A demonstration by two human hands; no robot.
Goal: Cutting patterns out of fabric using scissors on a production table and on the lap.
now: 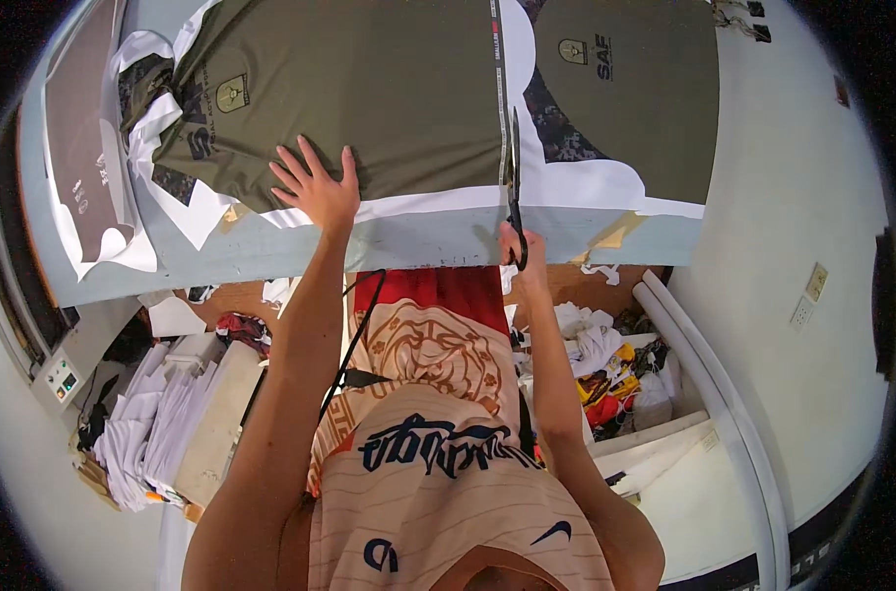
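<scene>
Olive printed fabric point(398, 118) with white borders and camouflage patches lies across a pale blue work table point(408, 246). My left hand point(320, 192) rests on it with fingers spread. My right hand point(522, 251) grips black-handled scissors point(517, 227) at the front edge, the blades pointing away from me along a narrow printed strip point(497, 49). A second olive panel point(645, 118) with a white margin is just right of the scissors.
Dark printed pieces point(93, 158) lie at the table's left end. Below are stacked white material point(152, 424), jumbled scraps point(605, 355) and long white rolls point(714, 414). A wall point(802, 197) with sockets stands to the right; a control box point(64, 379) is low at left.
</scene>
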